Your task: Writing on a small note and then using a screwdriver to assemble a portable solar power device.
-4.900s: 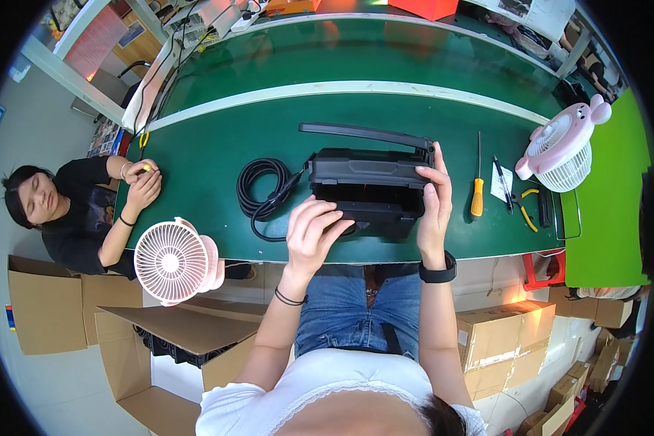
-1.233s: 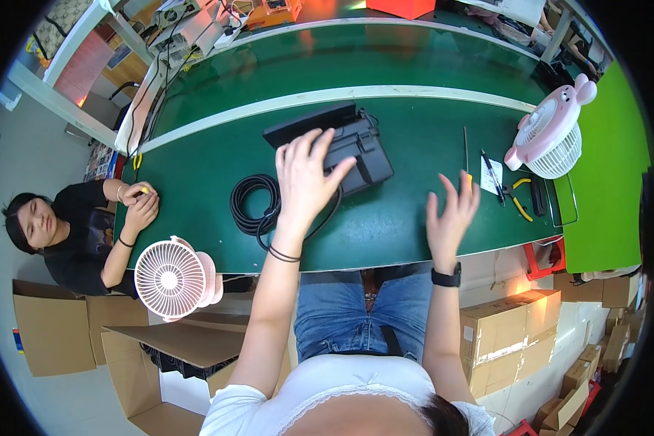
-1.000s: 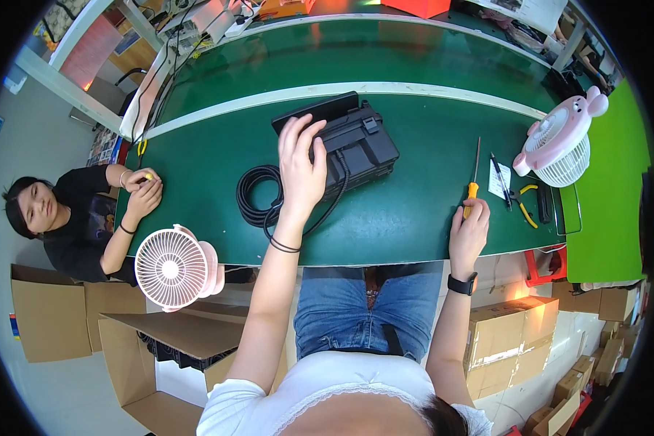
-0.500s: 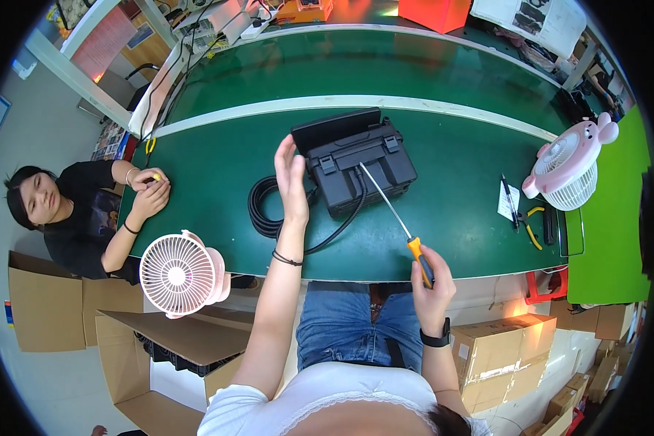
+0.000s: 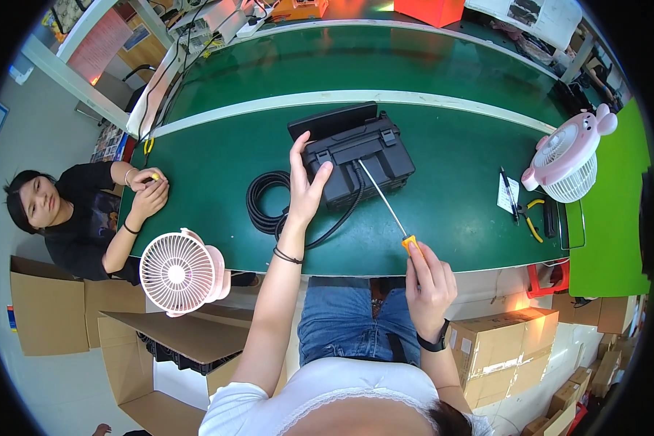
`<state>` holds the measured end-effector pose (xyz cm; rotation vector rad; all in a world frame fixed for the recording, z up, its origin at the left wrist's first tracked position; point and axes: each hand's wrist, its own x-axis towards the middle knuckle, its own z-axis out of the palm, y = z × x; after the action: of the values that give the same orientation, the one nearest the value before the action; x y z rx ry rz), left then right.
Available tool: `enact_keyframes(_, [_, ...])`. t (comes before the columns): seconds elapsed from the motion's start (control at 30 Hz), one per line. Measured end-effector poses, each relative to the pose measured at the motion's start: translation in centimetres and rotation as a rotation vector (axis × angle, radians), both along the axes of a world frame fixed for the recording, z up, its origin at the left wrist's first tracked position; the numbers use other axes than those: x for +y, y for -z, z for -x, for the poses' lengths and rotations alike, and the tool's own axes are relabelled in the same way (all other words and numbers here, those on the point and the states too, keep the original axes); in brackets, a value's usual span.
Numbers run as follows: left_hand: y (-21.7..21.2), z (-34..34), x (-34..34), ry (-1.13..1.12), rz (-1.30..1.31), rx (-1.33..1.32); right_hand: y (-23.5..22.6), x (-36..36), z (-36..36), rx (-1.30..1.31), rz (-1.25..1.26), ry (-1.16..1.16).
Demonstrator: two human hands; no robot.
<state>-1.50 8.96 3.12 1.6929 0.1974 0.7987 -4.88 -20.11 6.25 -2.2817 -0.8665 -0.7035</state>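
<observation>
A black box-shaped device point(image 5: 363, 156) lies on the green table point(image 5: 458, 196), with a flat black panel point(image 5: 332, 120) at its far side. My left hand point(image 5: 303, 185) rests against the device's left edge, fingers spread. My right hand point(image 5: 429, 280) grips the orange handle of a long screwdriver point(image 5: 386, 207). The shaft's tip touches the top of the device. A coiled black cable point(image 5: 265, 200) lies just left of my left hand.
A pink fan point(image 5: 568, 156) stands at the right with pliers point(image 5: 534, 218) and small tools beside it. A white and pink fan point(image 5: 178, 270) stands at the near left edge. Another person point(image 5: 87, 211) sits at the left. Cardboard boxes point(image 5: 512, 341) surround my legs.
My right hand picked up the screwdriver from the right side and brought its tip onto the device. My left hand shifted to the device's left edge. The device was turned slightly.
</observation>
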Motion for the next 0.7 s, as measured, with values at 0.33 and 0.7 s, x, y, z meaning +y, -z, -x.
enact_keyframes(0.33, [0.3, -0.1, 0.1, 0.063, 0.011, -0.042, 0.9, -0.2, -0.3, 1.000, -0.488, -0.196])
enact_keyframes(0.7, [0.8, -0.1, -0.2, -0.009, -0.047, -0.086, -0.5, -1.7, -0.6, 1.052, -0.548, -0.223])
